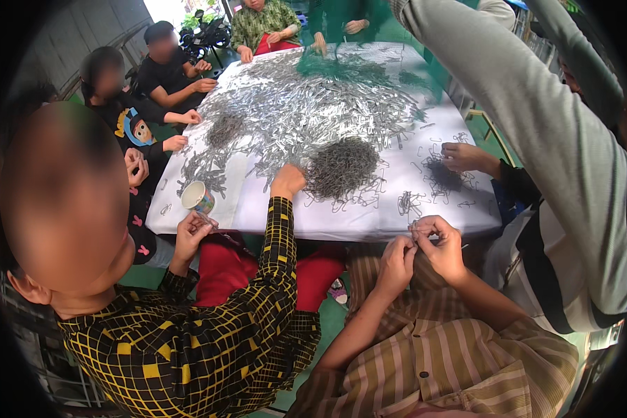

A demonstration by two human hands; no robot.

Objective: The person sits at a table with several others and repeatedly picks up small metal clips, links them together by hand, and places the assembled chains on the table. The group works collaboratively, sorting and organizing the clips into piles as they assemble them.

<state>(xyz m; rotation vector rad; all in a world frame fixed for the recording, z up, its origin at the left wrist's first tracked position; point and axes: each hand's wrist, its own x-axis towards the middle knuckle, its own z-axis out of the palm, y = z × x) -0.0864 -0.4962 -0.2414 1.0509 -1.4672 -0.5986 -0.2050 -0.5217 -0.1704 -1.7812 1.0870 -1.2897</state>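
A small grey metal piece (414,227) is pinched by left hand (395,263) and right hand (440,246); grey bent-wire hooks (409,203) are clustered at twelve o'clock.

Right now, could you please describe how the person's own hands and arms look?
The left hand and the right hand wear no gloves, and the forearms are bare. The shirt is olive-brown with paler stripes, its sleeves ending around the elbows. Any rings are too small to tell.
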